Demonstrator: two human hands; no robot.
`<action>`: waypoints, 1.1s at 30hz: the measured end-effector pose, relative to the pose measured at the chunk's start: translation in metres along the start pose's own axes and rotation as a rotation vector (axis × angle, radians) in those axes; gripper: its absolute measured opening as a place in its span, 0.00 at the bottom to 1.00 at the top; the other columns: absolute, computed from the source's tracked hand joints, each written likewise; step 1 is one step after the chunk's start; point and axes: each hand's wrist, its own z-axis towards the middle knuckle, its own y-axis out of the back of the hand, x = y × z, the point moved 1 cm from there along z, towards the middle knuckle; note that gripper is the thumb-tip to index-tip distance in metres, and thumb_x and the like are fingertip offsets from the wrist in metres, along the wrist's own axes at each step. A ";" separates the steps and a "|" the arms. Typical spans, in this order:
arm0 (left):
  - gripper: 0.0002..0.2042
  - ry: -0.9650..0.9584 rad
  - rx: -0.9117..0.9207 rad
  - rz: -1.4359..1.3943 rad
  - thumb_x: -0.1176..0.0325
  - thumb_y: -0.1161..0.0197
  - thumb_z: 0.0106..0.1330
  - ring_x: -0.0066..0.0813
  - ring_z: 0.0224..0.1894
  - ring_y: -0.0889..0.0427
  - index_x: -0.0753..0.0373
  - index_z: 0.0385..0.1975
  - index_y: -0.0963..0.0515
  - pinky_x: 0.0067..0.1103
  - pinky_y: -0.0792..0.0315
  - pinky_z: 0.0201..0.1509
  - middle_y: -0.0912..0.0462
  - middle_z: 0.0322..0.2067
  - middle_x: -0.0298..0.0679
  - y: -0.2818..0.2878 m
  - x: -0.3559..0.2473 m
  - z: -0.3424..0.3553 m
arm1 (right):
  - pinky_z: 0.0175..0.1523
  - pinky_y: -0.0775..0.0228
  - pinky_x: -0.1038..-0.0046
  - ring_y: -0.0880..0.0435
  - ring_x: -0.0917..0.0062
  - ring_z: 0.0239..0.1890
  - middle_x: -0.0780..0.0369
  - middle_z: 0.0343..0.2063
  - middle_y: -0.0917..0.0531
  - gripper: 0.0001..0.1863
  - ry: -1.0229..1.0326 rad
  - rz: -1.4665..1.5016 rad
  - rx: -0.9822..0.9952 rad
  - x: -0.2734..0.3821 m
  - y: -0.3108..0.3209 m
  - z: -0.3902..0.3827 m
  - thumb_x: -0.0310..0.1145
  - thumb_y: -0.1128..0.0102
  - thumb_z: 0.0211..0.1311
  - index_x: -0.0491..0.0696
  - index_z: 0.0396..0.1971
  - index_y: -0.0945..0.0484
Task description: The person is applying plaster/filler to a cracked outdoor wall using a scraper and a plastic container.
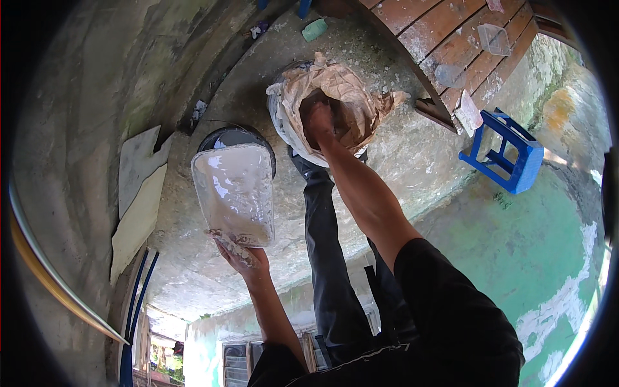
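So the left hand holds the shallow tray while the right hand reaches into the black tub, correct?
Not quite: the head view shows the right hand reaching into the open brown paper bag. The left hand does hold the shallow tray.

- Paper bag (369, 106): brown
- Wet mix (235, 200) in the tray (195, 173): milky beige-grey
- Bucket (259, 139): black
- Stool (529, 164): bright blue
- Wall (477, 251): green, patched with white
- Planks (445, 29): reddish brown, flecked white

head-worn fisheye looks down on left hand (242, 255) and right hand (320, 122).
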 end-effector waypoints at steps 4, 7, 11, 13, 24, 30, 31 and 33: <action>0.33 -0.196 0.009 0.084 0.57 0.48 0.67 0.40 0.67 0.48 0.63 0.65 0.54 0.36 0.49 0.68 0.51 0.65 0.48 -0.007 -0.009 0.005 | 0.44 0.27 0.57 0.21 0.52 0.38 0.44 0.33 0.21 0.14 -0.118 0.072 0.072 -0.016 -0.005 0.014 0.35 0.52 0.56 0.39 0.30 0.24; 0.35 0.346 0.002 -0.923 0.54 0.48 0.66 0.39 0.67 0.49 0.61 0.66 0.57 0.36 0.52 0.69 0.52 0.66 0.44 -0.012 -0.008 0.003 | 0.42 0.27 0.59 0.21 0.52 0.38 0.45 0.34 0.22 0.16 -0.017 0.077 0.188 -0.019 -0.009 0.016 0.38 0.50 0.55 0.39 0.34 0.26; 0.36 0.274 0.014 -0.714 0.53 0.49 0.66 0.37 0.68 0.51 0.60 0.67 0.60 0.37 0.53 0.70 0.54 0.66 0.41 0.003 -0.004 0.001 | 0.39 0.29 0.62 0.23 0.53 0.34 0.49 0.32 0.23 0.16 0.035 0.184 0.168 -0.005 -0.024 0.004 0.39 0.44 0.51 0.41 0.33 0.29; 0.36 0.364 -0.015 -0.845 0.53 0.49 0.67 0.37 0.68 0.51 0.60 0.67 0.59 0.38 0.53 0.70 0.55 0.66 0.41 0.006 -0.006 -0.001 | 0.38 0.29 0.63 0.23 0.55 0.32 0.50 0.31 0.24 0.15 0.082 0.201 0.157 -0.010 -0.037 0.002 0.38 0.43 0.51 0.42 0.32 0.30; 0.32 0.266 -0.019 -0.695 0.51 0.54 0.68 0.36 0.67 0.49 0.58 0.66 0.56 0.38 0.52 0.69 0.54 0.67 0.39 0.014 -0.006 -0.025 | 0.39 0.31 0.74 0.22 0.73 0.32 0.59 0.25 0.22 0.12 0.078 0.746 -0.057 0.006 0.023 -0.024 0.28 0.32 0.43 0.42 0.24 0.27; 0.28 0.477 -0.085 -1.160 0.53 0.56 0.69 0.36 0.67 0.48 0.54 0.66 0.52 0.38 0.51 0.69 0.49 0.66 0.38 -0.017 -0.027 -0.029 | 0.36 0.30 0.77 0.21 0.76 0.30 0.59 0.26 0.20 0.13 -0.008 0.637 -0.065 -0.021 0.083 -0.036 0.32 0.32 0.47 0.40 0.26 0.26; 0.28 0.473 -0.097 -1.161 0.53 0.56 0.69 0.36 0.67 0.48 0.54 0.66 0.52 0.38 0.51 0.69 0.49 0.66 0.38 -0.016 -0.023 -0.031 | 0.36 0.30 0.77 0.21 0.76 0.30 0.59 0.26 0.20 0.13 0.003 0.640 -0.060 -0.016 0.091 -0.041 0.32 0.32 0.47 0.40 0.26 0.26; 0.27 0.383 -0.107 -1.101 0.53 0.55 0.69 0.36 0.67 0.47 0.55 0.65 0.50 0.38 0.51 0.69 0.49 0.66 0.38 -0.017 -0.018 -0.037 | 0.40 0.29 0.74 0.18 0.71 0.32 0.55 0.27 0.20 0.16 -0.062 0.770 0.009 -0.007 0.106 -0.056 0.35 0.31 0.45 0.40 0.26 0.25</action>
